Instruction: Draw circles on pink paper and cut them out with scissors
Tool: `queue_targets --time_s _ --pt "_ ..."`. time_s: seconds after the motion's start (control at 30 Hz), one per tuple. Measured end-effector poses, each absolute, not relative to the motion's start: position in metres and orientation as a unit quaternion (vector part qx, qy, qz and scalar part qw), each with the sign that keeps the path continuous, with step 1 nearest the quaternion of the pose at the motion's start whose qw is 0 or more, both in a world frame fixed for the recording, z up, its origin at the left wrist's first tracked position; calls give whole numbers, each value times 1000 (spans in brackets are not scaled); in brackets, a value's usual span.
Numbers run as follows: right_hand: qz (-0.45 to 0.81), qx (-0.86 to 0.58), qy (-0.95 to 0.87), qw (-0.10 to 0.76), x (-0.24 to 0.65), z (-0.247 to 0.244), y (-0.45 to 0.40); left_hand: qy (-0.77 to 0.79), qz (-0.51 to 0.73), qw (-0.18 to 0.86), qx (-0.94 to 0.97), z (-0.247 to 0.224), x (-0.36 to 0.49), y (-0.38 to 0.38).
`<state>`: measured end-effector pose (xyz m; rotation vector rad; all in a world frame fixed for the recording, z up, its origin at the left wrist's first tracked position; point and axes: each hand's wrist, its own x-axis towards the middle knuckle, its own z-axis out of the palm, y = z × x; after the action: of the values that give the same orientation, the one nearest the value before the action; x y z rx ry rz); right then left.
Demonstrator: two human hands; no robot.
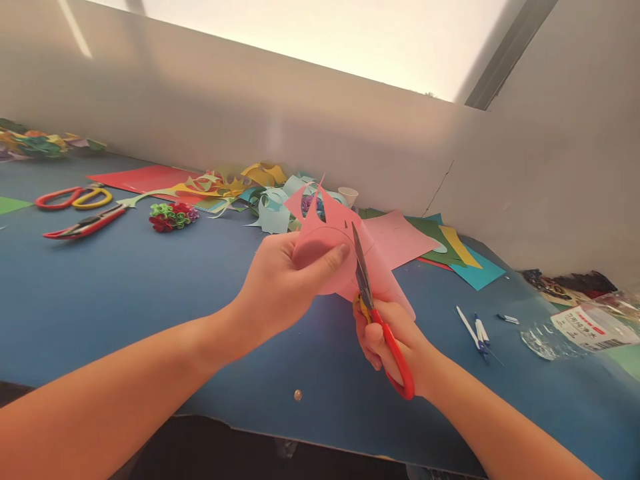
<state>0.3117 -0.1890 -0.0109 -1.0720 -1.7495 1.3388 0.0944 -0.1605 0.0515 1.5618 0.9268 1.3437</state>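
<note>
My left hand (280, 283) grips a pink paper sheet (333, 243) with a drawn circle, thumb pressed on its face, held above the blue table (125, 293). My right hand (387, 340) holds red-and-yellow scissors (375, 313) by the handles. The blades point up and cut into the pink sheet just right of my left thumb. The paper's top edge shows pointed cut shapes.
Paper scraps (260, 190) in yellow, light blue and red lie along the back wall. Coloured sheets (445, 250) are stacked at right. Another pair of scissors (75, 198), red snips (85, 225) and rolled paper flowers (173, 216) lie left. A compass (477, 331) and plastic bag (585, 327) lie right.
</note>
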Motion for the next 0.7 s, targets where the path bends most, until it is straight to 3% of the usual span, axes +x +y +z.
queue_targets --time_s 0.7 --pt "491 -420 -681 345 309 2 -188 370 525 435 631 54 89 -158"
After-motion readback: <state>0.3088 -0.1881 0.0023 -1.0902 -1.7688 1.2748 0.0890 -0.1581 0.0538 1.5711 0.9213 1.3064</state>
